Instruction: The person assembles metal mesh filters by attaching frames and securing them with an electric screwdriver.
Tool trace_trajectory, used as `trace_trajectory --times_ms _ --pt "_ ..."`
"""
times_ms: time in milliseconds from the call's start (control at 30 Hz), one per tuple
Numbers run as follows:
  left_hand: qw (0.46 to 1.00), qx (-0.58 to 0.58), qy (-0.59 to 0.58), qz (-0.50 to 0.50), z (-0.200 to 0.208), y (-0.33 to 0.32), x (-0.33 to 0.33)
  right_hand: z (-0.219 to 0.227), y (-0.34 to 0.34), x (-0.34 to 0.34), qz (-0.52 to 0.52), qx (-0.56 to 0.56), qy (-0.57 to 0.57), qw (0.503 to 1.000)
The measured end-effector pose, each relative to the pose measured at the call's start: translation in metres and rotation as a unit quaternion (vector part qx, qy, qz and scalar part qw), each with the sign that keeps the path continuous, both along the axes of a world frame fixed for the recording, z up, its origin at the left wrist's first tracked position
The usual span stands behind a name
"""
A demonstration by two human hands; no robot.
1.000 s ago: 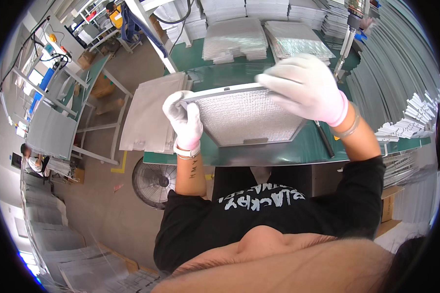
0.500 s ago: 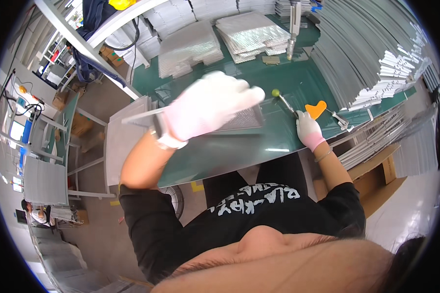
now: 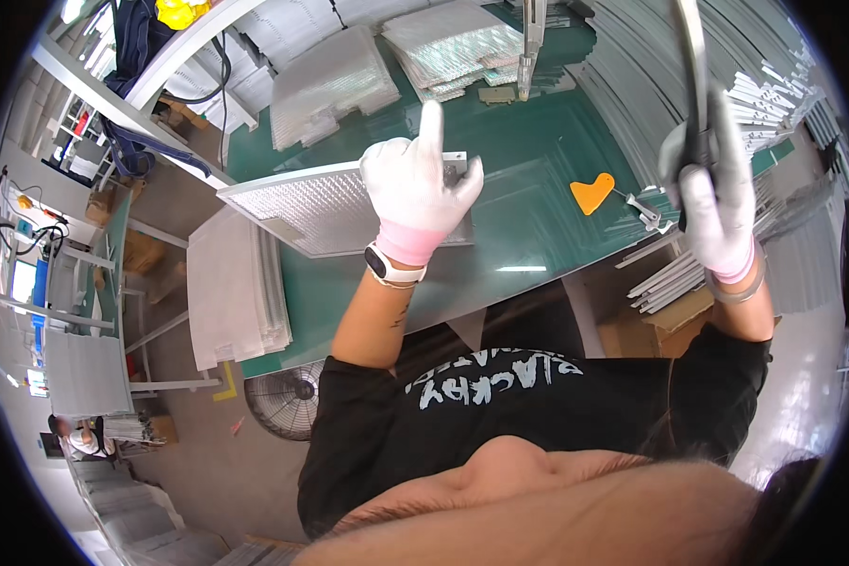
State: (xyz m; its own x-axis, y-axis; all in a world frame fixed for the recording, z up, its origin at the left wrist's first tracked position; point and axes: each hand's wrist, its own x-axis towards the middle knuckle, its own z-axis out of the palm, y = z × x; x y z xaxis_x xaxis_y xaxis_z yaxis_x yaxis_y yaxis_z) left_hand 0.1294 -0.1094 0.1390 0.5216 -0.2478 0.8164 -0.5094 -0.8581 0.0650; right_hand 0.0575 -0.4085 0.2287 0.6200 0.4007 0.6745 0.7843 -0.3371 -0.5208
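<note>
Mesh filter panel (image 3: 321,203) under left fingers (image 3: 431,127)

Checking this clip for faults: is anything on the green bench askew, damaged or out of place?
Nothing looks damaged or spilled. The framed silver mesh filter panel sits skewed, its left corner overhanging the green bench edge, under the left hand. The right hand holds a dark-handled tool upright.
</note>
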Motion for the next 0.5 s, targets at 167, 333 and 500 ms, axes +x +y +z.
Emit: trace_trajectory --times_ms 167,333,500 --pt "0.997 -0.052 -0.047 0.033 0.0 -0.009 0.005 -0.017 0.024 0.007 0.0 -0.31 -0.061 0.949" --pt "0.998 -0.043 -0.017 0.052 0.0 -0.008 0.005 -0.011 0.032 0.009 -0.013 -0.18 -0.111 0.977" --pt "0.998 -0.046 0.038 0.032 -0.006 -0.009 0.004 -0.036 0.024 0.004 -0.04 -0.295 -0.018 0.954"
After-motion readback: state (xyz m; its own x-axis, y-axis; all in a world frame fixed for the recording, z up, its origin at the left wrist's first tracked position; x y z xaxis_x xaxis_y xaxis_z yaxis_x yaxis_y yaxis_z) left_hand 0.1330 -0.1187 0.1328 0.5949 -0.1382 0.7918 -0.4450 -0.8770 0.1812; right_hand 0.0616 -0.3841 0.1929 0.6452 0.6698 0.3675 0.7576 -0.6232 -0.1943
